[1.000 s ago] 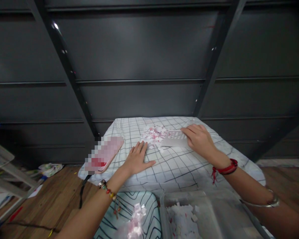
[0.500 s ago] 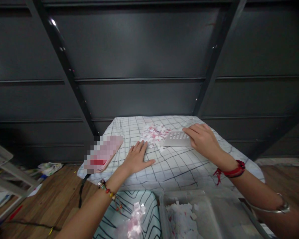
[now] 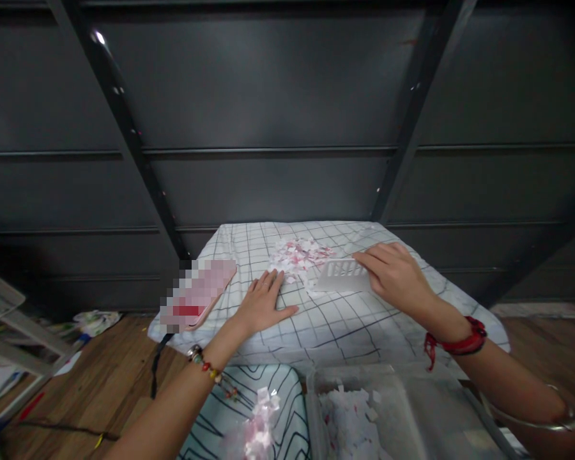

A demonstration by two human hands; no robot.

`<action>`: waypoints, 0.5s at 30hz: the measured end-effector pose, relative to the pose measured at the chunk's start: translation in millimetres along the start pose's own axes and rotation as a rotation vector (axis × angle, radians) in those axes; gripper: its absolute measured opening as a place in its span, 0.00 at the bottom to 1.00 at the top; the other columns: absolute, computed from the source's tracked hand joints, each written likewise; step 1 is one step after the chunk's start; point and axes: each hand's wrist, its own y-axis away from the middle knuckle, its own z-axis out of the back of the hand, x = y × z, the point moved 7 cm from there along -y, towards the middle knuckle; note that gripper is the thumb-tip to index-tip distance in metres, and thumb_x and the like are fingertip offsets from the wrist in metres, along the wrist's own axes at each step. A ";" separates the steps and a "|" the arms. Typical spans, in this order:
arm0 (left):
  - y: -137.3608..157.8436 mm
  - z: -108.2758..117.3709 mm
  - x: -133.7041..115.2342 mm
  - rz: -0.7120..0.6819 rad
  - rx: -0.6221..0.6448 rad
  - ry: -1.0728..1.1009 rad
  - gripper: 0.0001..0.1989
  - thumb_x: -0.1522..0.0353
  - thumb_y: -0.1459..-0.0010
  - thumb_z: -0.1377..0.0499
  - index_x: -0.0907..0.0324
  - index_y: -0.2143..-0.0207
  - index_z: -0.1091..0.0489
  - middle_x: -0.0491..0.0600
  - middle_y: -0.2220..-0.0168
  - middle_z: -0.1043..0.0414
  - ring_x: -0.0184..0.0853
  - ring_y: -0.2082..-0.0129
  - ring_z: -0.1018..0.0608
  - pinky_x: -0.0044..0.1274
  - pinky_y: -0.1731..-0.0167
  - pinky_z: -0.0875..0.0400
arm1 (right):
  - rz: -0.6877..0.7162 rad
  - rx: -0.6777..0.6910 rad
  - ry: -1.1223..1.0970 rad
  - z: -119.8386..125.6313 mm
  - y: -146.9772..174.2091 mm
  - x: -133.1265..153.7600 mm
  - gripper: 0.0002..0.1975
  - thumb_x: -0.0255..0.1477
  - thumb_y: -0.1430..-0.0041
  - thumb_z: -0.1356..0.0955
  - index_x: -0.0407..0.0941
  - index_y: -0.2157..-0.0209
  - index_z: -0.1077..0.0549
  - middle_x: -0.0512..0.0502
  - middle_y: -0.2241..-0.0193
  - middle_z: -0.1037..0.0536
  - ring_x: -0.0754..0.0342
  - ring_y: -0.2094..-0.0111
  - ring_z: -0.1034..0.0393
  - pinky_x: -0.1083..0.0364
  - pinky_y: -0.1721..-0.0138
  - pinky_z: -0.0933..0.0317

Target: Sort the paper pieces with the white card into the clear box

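My left hand (image 3: 267,305) lies flat on the white checked cloth (image 3: 326,329), thumb spread, its fingertips near a pile of small paper scraps (image 3: 301,254) in white, pink and red. In my right hand (image 3: 395,276) is a flat white scraper-like plate with a row of slots (image 3: 345,276). Fingers and thumb pinch its right end, and its long lower edge rests on or just above the cloth. The plate stands tilted, to the right of the pile and a little in front of it. A few loose scraps lie by its left end.
A phone (image 3: 204,294), partly blurred out, lies at the cloth's left edge with a black strap. Close to me are a patterned tray (image 3: 292,409) holding a shiny clear bag (image 3: 261,425) and a clear plastic bin (image 3: 397,383) with paper scraps. A dark panelled wall (image 3: 268,185) stands behind.
My right hand and the slotted plate have moved slightly toward me and to the right, away from the pile. My left hand has stayed in place.
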 end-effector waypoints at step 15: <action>0.1 -0.3 0.3 0.009 0.005 -0.007 0.45 0.44 0.46 0.54 0.64 0.36 0.61 0.60 0.35 0.61 0.49 0.36 0.56 0.40 0.41 0.56 | 0.035 0.014 0.049 -3.3 -2.6 6.0 0.15 0.15 0.52 0.41 0.39 0.65 0.27 0.45 0.75 0.28 0.52 0.70 0.39 0.54 0.66 0.50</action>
